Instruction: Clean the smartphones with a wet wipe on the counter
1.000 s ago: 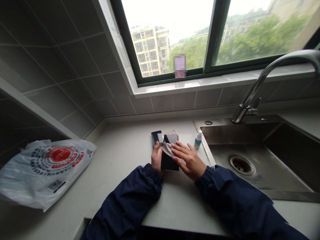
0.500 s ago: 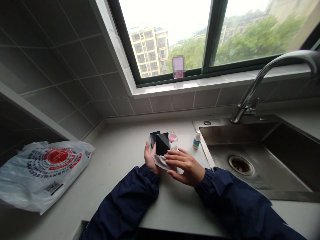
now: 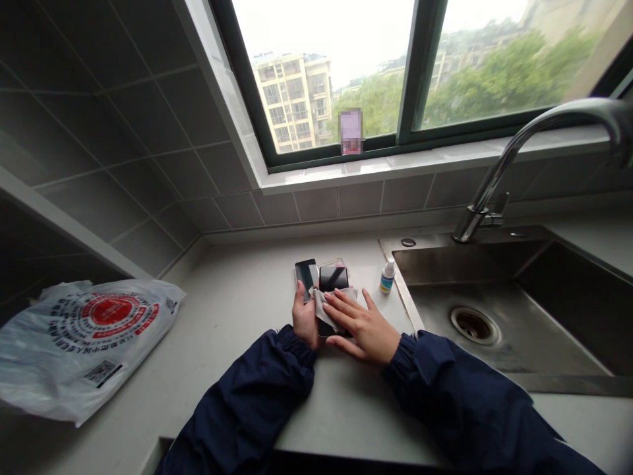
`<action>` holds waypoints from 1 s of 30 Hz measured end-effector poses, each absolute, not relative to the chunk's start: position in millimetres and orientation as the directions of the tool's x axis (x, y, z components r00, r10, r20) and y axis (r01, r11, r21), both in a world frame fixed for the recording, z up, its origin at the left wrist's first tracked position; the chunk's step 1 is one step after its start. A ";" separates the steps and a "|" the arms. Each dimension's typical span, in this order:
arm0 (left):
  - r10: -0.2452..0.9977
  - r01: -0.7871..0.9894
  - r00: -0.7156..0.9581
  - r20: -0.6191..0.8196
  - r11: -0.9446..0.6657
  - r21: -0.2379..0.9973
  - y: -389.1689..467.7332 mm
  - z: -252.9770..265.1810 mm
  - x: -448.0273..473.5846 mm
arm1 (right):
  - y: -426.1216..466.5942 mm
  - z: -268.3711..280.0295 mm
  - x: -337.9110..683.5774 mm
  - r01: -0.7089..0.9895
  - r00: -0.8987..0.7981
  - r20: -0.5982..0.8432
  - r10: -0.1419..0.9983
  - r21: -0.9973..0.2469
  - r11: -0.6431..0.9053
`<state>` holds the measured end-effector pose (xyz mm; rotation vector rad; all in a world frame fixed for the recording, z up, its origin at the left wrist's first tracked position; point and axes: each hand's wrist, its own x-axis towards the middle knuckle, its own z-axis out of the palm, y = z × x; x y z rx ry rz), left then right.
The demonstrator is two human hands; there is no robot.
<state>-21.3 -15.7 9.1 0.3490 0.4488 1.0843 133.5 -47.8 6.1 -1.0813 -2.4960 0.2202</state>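
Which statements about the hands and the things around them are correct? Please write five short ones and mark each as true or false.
1. The right hand rests on a pale cloth over a dark-screened device in the left hand. True.
2. The left hand holds nothing. False: it holds the dark-screened device.
3. A small bottle stands to the left of the sink. True.
4. The plastic bag lies inside the sink. False: it lies on the counter, at the left of the picture.
5. A phone lies just beyond the left hand. True.
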 end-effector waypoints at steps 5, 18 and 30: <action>0.869 -0.724 0.479 -0.126 0.472 0.503 -18.7 9.2 -18.6 | -42.6 -0.7 135.4 0.765 -0.468 0.386 0.795 -0.273 0.583; 0.793 -0.604 0.606 -0.060 0.508 0.614 -24.8 0.8 -16.2 | -34.5 -9.3 139.8 0.833 -0.289 0.479 0.829 -0.302 0.465; 0.840 -0.701 0.536 -0.082 0.498 0.511 -20.3 4.4 -14.2 | -47.8 0.8 131.2 0.717 -0.547 0.385 0.743 -0.242 0.654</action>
